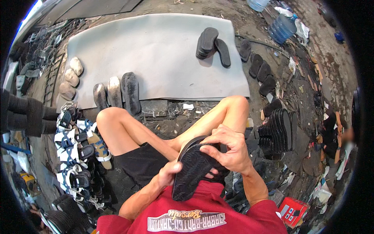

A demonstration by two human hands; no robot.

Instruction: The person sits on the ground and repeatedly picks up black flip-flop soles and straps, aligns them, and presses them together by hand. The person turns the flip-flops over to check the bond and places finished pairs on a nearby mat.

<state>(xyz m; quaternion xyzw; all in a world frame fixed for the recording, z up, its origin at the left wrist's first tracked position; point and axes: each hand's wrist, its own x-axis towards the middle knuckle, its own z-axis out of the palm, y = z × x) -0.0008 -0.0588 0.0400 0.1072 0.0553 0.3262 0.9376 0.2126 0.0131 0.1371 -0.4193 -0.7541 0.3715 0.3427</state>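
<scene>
In front of my chest I hold a black sandal sole (191,171) in both hands, its ridged tread facing up. My left hand (167,174) grips its left edge, the thumb resting on the rim. At the far end, my right hand (230,149) pinches the sole's edge between thumb and fingers. The layers along the upper left edge look slightly apart. What lies under the sole is hidden.
Beyond my bent legs lies a pale mat (152,50) with stacked dark soles (207,41) and several shoe lasts (131,93). Finished-looking sandals (83,152) pile up at left; black soles (276,130) stand in a row at right. A red box (293,211) sits lower right.
</scene>
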